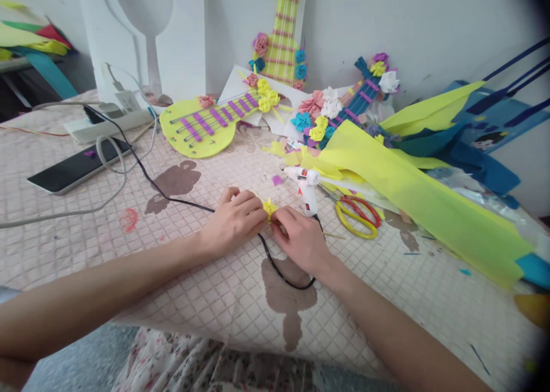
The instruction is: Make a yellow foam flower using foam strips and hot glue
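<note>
My left hand (pixel 234 217) and my right hand (pixel 301 240) meet over the quilted cloth (pixel 86 249), both pinching a small yellow foam flower (pixel 270 208) between their fingertips. The fingers of both hands are curled closed on it. A white hot glue gun (pixel 306 187) stands just behind my right hand, its black cord (pixel 283 277) looping under my wrists. Yellow-handled scissors (pixel 357 214) lie to the right of the glue gun.
A yellow foam guitar (pixel 201 125) lies at the back, with a second yellow foam guitar (pixel 286 31) and a blue foam guitar (pixel 358 102) leaning on the wall. Yellow and blue foam sheets (pixel 429 191) pile on the right. A phone (pixel 77 165), power strip (pixel 107 125) and cables sit left.
</note>
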Demonstrator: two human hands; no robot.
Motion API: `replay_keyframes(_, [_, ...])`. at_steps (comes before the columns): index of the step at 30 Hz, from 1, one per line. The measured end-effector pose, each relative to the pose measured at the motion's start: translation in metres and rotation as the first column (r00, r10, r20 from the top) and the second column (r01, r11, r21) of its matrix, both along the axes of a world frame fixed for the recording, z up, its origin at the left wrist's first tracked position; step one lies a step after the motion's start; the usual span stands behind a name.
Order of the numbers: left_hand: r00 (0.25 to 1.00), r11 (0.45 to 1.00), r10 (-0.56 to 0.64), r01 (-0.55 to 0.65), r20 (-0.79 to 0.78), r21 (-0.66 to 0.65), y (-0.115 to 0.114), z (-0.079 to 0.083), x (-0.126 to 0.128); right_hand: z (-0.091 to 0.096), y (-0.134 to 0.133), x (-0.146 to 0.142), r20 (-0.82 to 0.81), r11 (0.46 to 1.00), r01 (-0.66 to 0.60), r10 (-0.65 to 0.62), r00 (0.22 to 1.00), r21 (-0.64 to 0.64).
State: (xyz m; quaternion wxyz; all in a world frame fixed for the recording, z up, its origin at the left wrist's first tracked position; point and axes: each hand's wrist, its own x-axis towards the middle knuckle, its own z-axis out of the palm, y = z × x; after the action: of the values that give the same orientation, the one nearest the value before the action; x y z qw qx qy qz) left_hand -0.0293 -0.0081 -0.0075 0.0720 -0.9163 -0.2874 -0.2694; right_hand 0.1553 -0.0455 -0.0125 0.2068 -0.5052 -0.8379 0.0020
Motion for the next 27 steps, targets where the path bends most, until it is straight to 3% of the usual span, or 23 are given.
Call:
replay_keyframes(15, [0.999,0.954,0.043,-0.035,0.023,-0.296,-0.0088,0.0024,-0.0013,-0.0042,-0.0017,0.0011,-0.027,0.998,-0.03,0.028,0.999,-0.05])
replay_keyframes(27, [0.995,0.898,0.081,-0.045,0.064,-0.438,-0.0068,0.0022,-0.0028,-0.0034,-0.0033,-0.0007,-0.015,0.999,-0.047,0.047,0.999,-0.011])
